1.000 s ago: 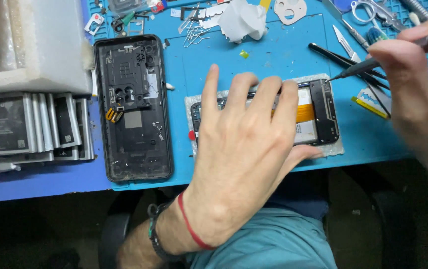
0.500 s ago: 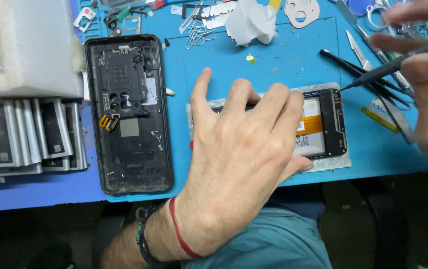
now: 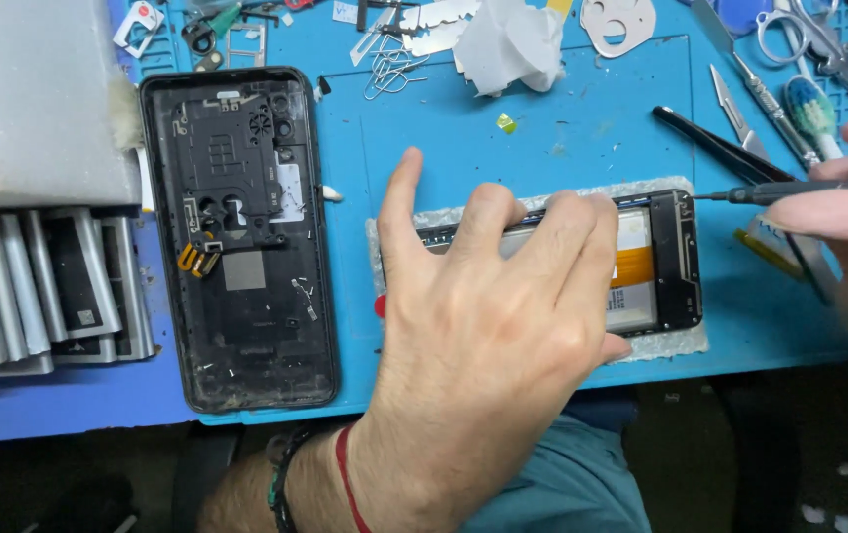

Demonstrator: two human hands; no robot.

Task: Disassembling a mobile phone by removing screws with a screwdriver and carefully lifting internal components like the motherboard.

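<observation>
An opened phone body (image 3: 663, 259) with an orange flex strip lies on a grey pad (image 3: 676, 342) on the blue mat. My left hand (image 3: 488, 326) lies flat across it, fingers spread, covering most of its left part. My right hand (image 3: 844, 212) at the right edge holds a thin screwdriver (image 3: 799, 191) whose tip touches the phone's upper right corner. A separate black phone back frame (image 3: 241, 237) lies to the left, apart from both hands.
A stack of flat batteries (image 3: 34, 296) and a grey foam block (image 3: 29, 99) sit at the left. Black tweezers (image 3: 715, 146), a scalpel (image 3: 752, 94), scissors (image 3: 809, 30), a crumpled tissue (image 3: 508, 44) and small metal parts lie along the mat's far side. The table edge runs close below.
The screwdriver tip has come down from above the mat to the phone's upper right corner. My left hand stays flat on the phone; the view has shifted slightly.
</observation>
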